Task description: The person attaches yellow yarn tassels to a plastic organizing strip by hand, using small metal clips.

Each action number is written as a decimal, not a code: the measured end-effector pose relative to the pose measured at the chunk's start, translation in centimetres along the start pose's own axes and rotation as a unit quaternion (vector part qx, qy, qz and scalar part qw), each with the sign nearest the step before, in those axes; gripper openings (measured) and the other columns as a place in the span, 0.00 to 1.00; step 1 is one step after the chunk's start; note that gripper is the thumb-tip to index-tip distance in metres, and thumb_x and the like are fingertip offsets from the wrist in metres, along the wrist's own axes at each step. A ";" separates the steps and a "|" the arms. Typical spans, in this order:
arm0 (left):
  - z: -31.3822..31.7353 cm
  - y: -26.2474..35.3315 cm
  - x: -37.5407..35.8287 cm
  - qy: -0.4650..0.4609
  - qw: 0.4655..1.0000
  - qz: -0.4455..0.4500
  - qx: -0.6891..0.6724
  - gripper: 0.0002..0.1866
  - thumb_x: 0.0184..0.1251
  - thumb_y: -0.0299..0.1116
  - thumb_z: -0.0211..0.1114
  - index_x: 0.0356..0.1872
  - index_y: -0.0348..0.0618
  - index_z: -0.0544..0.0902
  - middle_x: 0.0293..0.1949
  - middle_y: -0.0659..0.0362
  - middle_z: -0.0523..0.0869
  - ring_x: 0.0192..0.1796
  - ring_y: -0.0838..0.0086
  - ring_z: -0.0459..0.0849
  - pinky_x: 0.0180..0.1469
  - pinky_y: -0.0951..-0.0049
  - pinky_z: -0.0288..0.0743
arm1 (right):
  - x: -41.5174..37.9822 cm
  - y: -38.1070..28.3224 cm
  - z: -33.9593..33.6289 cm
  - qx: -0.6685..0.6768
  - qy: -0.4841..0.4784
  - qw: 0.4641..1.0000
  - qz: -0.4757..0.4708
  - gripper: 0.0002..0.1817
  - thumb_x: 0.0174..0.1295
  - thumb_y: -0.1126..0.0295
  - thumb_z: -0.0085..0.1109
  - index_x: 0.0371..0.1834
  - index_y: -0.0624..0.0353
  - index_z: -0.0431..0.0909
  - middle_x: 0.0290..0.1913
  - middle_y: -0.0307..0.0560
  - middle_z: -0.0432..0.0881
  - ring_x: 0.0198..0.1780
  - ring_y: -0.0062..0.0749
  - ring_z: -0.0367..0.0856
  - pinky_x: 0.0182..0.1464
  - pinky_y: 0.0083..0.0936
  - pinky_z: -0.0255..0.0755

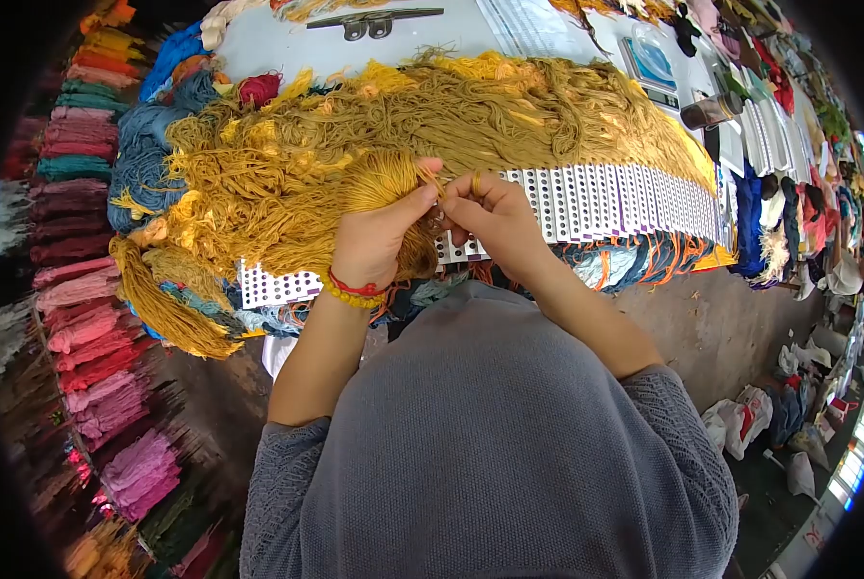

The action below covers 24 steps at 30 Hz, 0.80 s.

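Note:
My left hand, with red and yellow bands at its wrist, is closed round a golden yarn bundle. Right beside it, my right hand pinches thin yellow strands at the bundle's right side, its fingertips close to my left thumb. Under and behind both hands lies a long heap of olive and mustard yarn. White cards with rows of dark holes line the near edge of the heap. The lower part of the bundle hangs beneath my left hand.
Blue yarn is piled at the left end. A hole punch or clip-like black tool lies at the back. A scale and a dark cup are at the right. Pink and red skeins line the far left.

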<state>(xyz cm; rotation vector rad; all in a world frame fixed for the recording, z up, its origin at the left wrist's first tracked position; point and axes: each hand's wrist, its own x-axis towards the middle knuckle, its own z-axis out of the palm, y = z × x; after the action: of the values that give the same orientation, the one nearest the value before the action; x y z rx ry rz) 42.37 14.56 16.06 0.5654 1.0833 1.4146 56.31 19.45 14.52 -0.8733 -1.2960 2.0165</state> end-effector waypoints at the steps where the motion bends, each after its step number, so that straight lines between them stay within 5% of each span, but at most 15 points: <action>1: 0.0 0.0 0.0 0.000 1.000 0.000 0.000 0.13 0.57 0.23 0.58 0.45 0.33 0.75 0.41 0.60 0.79 0.39 0.80 0.76 0.42 0.80 0.71 | 0.0 0.0 0.0 -0.020 0.005 1.000 -0.010 0.04 0.57 0.73 0.52 0.30 0.62 0.73 0.24 0.37 0.74 0.21 0.15 0.70 0.24 0.13 0.65; 19: -1.3 -0.1 0.4 -0.013 1.000 0.000 -0.028 0.07 0.55 0.23 0.52 0.30 0.30 0.76 0.47 0.51 0.76 0.36 0.75 0.75 0.41 0.75 0.69 | 0.3 0.0 0.4 0.004 0.045 0.999 -0.004 0.06 0.60 0.70 0.49 0.30 0.62 0.71 0.19 0.36 0.71 0.18 0.15 0.67 0.20 0.13 0.61; 24: -1.6 -0.2 0.6 -0.034 0.992 -0.066 -0.097 0.08 0.59 0.27 0.51 0.31 0.31 0.76 0.39 0.54 0.79 0.32 0.76 0.74 0.39 0.75 0.69 | 0.4 -0.2 0.2 0.045 0.019 0.999 0.021 0.08 0.60 0.68 0.48 0.29 0.61 0.71 0.18 0.37 0.70 0.17 0.16 0.65 0.20 0.13 0.60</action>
<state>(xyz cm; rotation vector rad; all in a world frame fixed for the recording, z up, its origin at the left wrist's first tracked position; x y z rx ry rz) 41.05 14.62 15.06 0.3906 0.9007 1.3577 55.90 19.70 14.65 -0.8997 -1.1665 2.0623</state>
